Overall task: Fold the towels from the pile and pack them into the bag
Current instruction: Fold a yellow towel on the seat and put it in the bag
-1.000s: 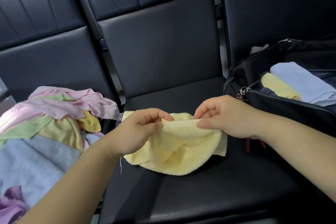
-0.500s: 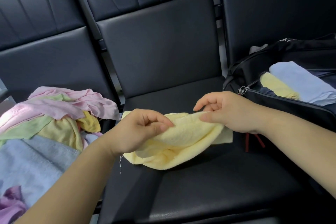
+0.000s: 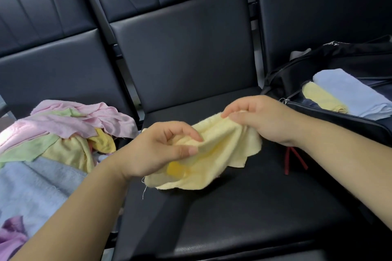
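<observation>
While the bag lies open on the right seat, the yellow towel is pinched by the left hand and right hand.

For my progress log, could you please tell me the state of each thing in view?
Yellow towel: crumpled, not yet folded, held.
Left hand: fingers pinch the towel's near end.
Right hand: fingers pinch the towel's far edge.
Pile: jumbled, unfolded.
Bag: open, folded towels inside.
</observation>
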A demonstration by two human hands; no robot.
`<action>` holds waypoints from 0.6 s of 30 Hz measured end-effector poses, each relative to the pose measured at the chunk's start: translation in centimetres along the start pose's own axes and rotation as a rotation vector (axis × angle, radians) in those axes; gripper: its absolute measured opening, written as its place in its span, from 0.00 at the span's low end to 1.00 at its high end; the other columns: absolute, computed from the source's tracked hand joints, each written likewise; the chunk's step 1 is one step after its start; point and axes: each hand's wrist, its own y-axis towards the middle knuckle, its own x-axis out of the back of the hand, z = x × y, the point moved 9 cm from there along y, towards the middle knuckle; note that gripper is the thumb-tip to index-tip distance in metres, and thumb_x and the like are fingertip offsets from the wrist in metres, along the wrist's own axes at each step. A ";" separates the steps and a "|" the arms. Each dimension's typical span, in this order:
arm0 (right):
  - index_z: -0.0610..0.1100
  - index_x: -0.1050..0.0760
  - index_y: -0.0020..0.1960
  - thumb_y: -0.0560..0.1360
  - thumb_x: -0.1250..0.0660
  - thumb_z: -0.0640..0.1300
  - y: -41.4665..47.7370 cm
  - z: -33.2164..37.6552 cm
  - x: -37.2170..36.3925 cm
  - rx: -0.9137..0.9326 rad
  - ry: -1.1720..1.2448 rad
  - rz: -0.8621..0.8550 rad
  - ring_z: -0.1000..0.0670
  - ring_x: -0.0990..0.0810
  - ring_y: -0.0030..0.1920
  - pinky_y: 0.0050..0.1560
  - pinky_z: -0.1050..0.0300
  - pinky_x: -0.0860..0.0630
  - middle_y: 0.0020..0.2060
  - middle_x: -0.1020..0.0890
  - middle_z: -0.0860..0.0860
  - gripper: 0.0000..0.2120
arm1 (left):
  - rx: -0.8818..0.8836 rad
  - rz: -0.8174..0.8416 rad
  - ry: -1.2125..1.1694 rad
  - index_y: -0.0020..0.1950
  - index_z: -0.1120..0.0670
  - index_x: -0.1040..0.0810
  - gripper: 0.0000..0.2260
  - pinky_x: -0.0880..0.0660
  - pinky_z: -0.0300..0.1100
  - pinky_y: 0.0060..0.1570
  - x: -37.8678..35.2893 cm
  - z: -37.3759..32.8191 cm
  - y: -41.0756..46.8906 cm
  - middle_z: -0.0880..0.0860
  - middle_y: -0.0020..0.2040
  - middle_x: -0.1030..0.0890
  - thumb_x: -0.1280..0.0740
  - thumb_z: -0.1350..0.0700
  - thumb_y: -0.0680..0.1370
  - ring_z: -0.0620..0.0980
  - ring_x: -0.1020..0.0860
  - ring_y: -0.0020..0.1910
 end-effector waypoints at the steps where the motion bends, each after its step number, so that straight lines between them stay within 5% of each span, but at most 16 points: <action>1: 0.56 0.15 0.47 0.81 0.33 0.43 0.1 -0.1 -0.2 0.004 0.101 -0.004 0.53 0.17 0.50 0.56 0.50 0.22 0.46 0.14 0.56 0.11 | 0.023 0.022 -0.006 0.52 0.50 0.15 0.06 0.23 0.40 0.44 -0.2 0.3 0.0 0.48 0.45 0.17 0.25 0.59 0.77 0.44 0.20 0.44; 5: 0.53 0.17 0.48 0.79 0.29 0.43 -0.7 1.6 -2.5 0.089 0.196 0.173 0.55 0.19 0.49 0.55 0.57 0.24 0.46 0.17 0.56 0.06 | -0.019 -0.157 0.043 0.50 0.48 0.15 0.02 0.28 0.49 0.42 1.7 0.6 0.3 0.51 0.39 0.22 0.28 0.53 0.79 0.52 0.26 0.40; 9: 0.60 0.16 0.48 0.76 0.26 0.50 -1.6 1.2 -4.9 0.115 -0.567 0.380 0.62 0.20 0.50 0.57 0.63 0.25 0.48 0.17 0.64 0.05 | -0.054 -0.175 -0.050 0.48 0.49 0.15 0.03 0.29 0.48 0.43 2.1 0.0 0.1 0.54 0.38 0.22 0.29 0.56 0.80 0.52 0.27 0.40; 11: 0.58 0.15 0.48 0.78 0.29 0.48 -1.2 1.8 -4.0 0.152 -0.641 0.291 0.66 0.22 0.45 0.49 0.68 0.28 0.44 0.18 0.69 0.06 | -0.040 -0.042 0.000 0.49 0.50 0.15 0.02 0.27 0.50 0.45 0.7 -0.5 -0.1 0.61 0.43 0.19 0.26 0.56 0.78 0.54 0.24 0.42; 13: 0.56 0.15 0.48 0.79 0.30 0.45 -0.6 2.0 -2.1 0.133 -0.469 0.173 0.64 0.22 0.36 0.42 0.70 0.32 0.34 0.20 0.68 0.08 | -0.017 0.042 0.101 0.48 0.49 0.14 0.06 0.23 0.43 0.50 -0.1 -0.3 -0.2 0.53 0.45 0.16 0.25 0.60 0.76 0.47 0.20 0.45; 15: 0.56 0.15 0.47 0.80 0.32 0.43 -0.1 1.5 -0.7 0.076 -0.136 0.058 0.55 0.28 0.29 0.38 0.58 0.30 0.29 0.24 0.57 0.10 | -0.013 0.024 0.189 0.47 0.49 0.15 0.05 0.25 0.41 0.47 0.3 0.0 -0.1 0.47 0.41 0.17 0.26 0.60 0.78 0.45 0.22 0.42; 18: 0.54 0.16 0.43 0.80 0.35 0.39 -0.3 2.2 -0.9 0.100 0.143 -0.021 0.52 0.25 0.39 0.44 0.54 0.28 0.36 0.21 0.54 0.14 | -0.019 -0.154 0.170 0.49 0.48 0.17 0.05 0.34 0.46 0.37 2.1 0.4 0.1 0.54 0.35 0.27 0.32 0.54 0.80 0.55 0.32 0.35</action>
